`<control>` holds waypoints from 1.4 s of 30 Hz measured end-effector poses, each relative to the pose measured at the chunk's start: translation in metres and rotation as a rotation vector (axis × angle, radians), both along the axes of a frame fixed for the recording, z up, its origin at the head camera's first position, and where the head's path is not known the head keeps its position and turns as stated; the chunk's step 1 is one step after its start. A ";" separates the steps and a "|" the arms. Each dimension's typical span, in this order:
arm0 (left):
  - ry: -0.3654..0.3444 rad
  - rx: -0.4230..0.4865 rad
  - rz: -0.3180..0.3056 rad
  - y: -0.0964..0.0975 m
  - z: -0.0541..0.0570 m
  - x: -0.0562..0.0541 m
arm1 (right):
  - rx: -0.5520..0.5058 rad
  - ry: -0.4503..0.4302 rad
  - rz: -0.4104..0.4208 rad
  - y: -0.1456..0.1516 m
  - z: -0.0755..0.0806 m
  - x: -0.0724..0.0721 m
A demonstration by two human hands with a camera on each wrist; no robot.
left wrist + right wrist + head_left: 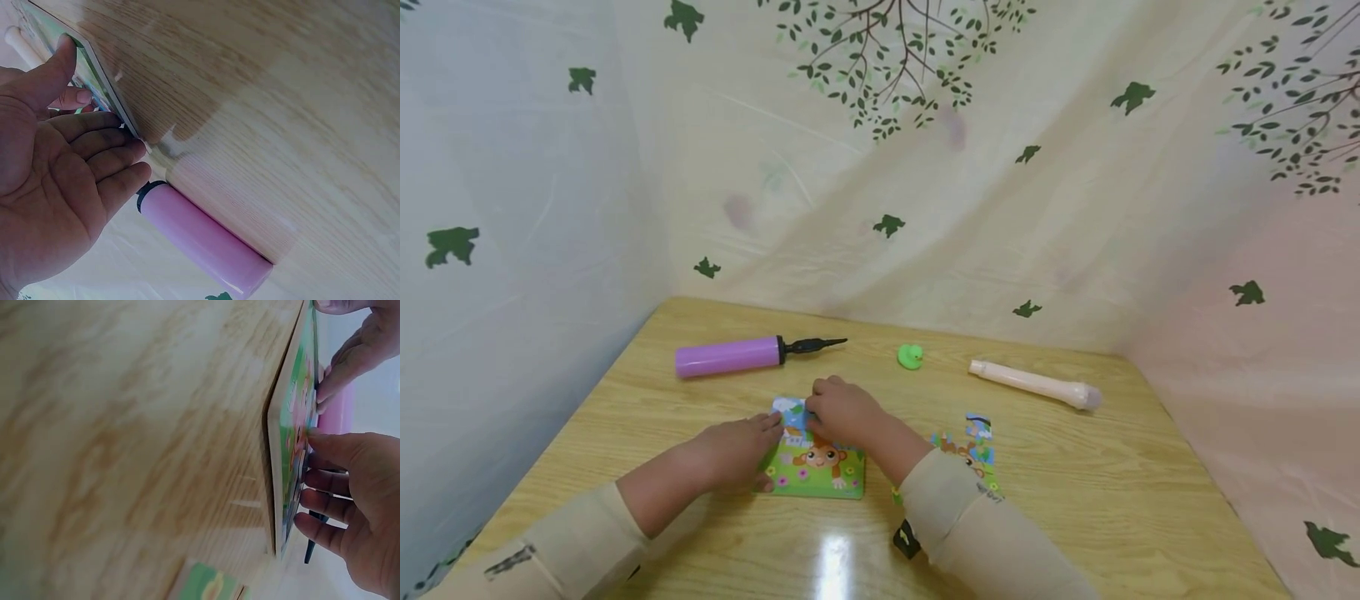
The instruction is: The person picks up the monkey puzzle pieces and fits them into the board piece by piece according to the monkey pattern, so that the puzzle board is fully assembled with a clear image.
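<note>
A monkey picture puzzle board (823,479) with a green, flowered lower edge lies on the table. My left hand (737,454) is at its left edge; the left wrist view shows the thumb (62,56) on the board's face and fairly straight fingers against the edge. My right hand (846,410) rests over the upper part, thumb and fingertips touching the picture in the right wrist view. Whether a piece sits under those fingertips I cannot tell. Right of the board, several colourful puzzle pieces (979,427) lie partly hidden by my right forearm.
A purple hand pump (730,357) with a black nozzle lies at the back left. Behind the board sits a small green toy duck (910,357). A pale wand-shaped stick (1033,383) lies at the back right. Printed cloth walls (880,267) border the wooden table.
</note>
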State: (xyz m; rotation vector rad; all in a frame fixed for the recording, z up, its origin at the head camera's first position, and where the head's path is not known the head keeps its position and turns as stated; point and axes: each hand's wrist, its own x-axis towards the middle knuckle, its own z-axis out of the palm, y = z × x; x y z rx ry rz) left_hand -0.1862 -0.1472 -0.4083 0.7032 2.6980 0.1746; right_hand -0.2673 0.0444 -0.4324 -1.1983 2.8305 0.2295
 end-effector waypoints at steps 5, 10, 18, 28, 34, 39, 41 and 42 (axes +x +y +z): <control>0.002 0.012 -0.009 0.000 -0.001 -0.001 | -0.058 -0.063 -0.016 0.006 0.000 0.000; 0.005 0.009 -0.009 0.000 -0.005 -0.001 | -0.157 -0.128 -0.013 0.023 0.003 -0.002; 0.011 0.012 -0.019 0.001 -0.005 0.000 | -0.225 -0.093 -0.077 0.068 0.019 -0.002; 0.020 -0.009 -0.033 0.001 -0.006 0.000 | -0.287 -0.126 -0.216 0.144 0.030 -0.004; 0.021 -0.012 -0.035 0.001 -0.004 0.001 | -0.282 -0.137 -0.285 0.187 0.024 -0.004; 0.013 -0.016 -0.029 0.001 -0.003 0.000 | -0.277 -0.159 -0.325 0.212 0.020 -0.001; 0.010 -0.017 -0.028 0.001 -0.003 0.000 | -0.274 -0.164 -0.336 0.219 0.019 0.001; 0.008 -0.017 -0.028 0.002 -0.002 0.000 | -0.266 -0.165 -0.347 0.222 0.018 0.002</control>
